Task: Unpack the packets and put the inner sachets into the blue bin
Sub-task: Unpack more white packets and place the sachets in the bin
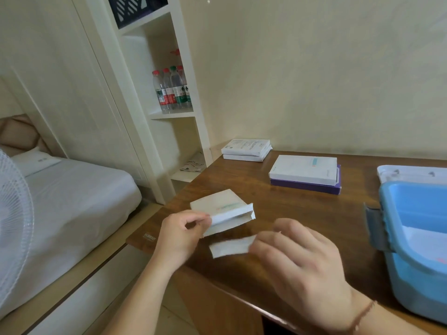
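My left hand (181, 234) pinches the near end of a white packet (222, 209) held just above the brown table, its right end torn open. My right hand (297, 259) pinches a white inner sachet (231, 247), blurred, just below and in front of the packet's open end. The blue bin (411, 238) stands at the table's right edge, with something white lying inside it. Two more white packets (246, 149) are stacked at the back of the table. Another white packet (303, 170) lies on a purple box (307, 186) in the middle.
A white tray (411, 171) sits behind the bin. Left of the wooden table (278, 213) are a white shelf unit with water bottles (171, 89), a bed (72, 189) and a white fan (12, 226). The wall runs close behind the table.
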A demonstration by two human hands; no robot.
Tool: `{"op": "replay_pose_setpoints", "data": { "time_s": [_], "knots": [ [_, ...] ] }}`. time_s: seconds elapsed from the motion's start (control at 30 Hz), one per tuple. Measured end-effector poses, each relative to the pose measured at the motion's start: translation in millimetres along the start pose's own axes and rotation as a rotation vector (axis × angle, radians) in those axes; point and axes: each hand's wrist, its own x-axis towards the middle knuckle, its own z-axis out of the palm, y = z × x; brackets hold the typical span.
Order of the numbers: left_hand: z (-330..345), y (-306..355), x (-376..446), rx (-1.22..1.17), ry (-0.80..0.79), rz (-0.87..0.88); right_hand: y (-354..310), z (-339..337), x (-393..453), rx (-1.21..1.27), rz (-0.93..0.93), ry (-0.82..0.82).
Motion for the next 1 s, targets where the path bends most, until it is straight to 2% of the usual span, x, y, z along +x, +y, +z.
{"op": "replay_pose_setpoints", "data": {
  "time_s": [0.07, 0.13, 0.23, 0.27, 0.3, 0.37, 0.4, 0.43, 0.5, 0.53, 0.6, 0.67, 0.77, 0.83, 0.93, 1.0],
  "knots": [
    [3.1, -4.1, -8.0, 0.085, -0.089, -0.013, 4.3, -4.8, 7.0, 0.054, 0.160, 0.010],
    [4.1, -6.4, -17.2, 0.231, -0.257, 0.011, 8.2, -8.6, 15.9, 0.080, 0.327, -0.012],
    [-4.4, 7.7, -24.9, 0.460, -0.456, 0.078, 13.0, -15.9, 28.8, 0.130, 0.534, -0.113],
    [-9.5, 18.7, -25.7, 0.431, -0.485, 0.125, 14.9, -19.1, 32.4, 0.158, 0.592, -0.160],
    [-15.6, 34.0, -26.6, 0.282, -0.520, 0.158, 16.1, -22.1, 35.1, 0.174, 0.626, -0.191],
    [-24.1, 65.0, -23.0, -0.194, -0.584, 0.169, 17.1, -29.5, 40.6, 0.156, 0.635, -0.200],
    [-24.8, 78.7, -18.7, -0.334, -0.575, 0.161, 17.6, -33.0, 43.7, 0.122, 0.608, -0.179],
    [-23.5, 91.3, -14.0, -0.360, -0.551, 0.160, 17.5, -36.5, 46.7, 0.092, 0.575, -0.169],
    [-15.7, 113.9, -4.2, -0.242, -0.482, 0.221, 18.3, -41.2, 52.3, 0.063, 0.525, -0.142],
    [-10.6, 124.1, -1.0, -0.188, -0.447, 0.268, 20.5, -43.3, 55.2, 0.079, 0.524, -0.115],
    [-1.2, 138.2, 4.4, -0.240, -0.380, 0.269, 27.0, -50.5, 55.5, 0.139, 0.590, -0.014],
    [5.7, 151.7, 6.5, -0.391, -0.278, 0.203, 31.7, -65.9, 48.4, 0.214, 0.703, 0.137],
    [16.3, 172.6, 11.6, -0.844, -0.176, -0.033, 37.1, -100.3, 34.7, 0.360, 0.862, 0.324],
    [29.0, 189.4, 10.8, -1.013, -0.165, -0.105, 44.5, -124.7, 27.0, 0.474, 0.987, 0.322],
    [51.6, 215.8, 2.7, -1.060, -0.234, -0.069, 60.0, -157.0, 21.0, 0.743, 1.141, 0.214],
    [63.3, 227.3, 2.9, -0.989, -0.328, -0.023, 76.7, -178.3, 14.0, 0.686, 1.160, 0.144]
  ]
}}
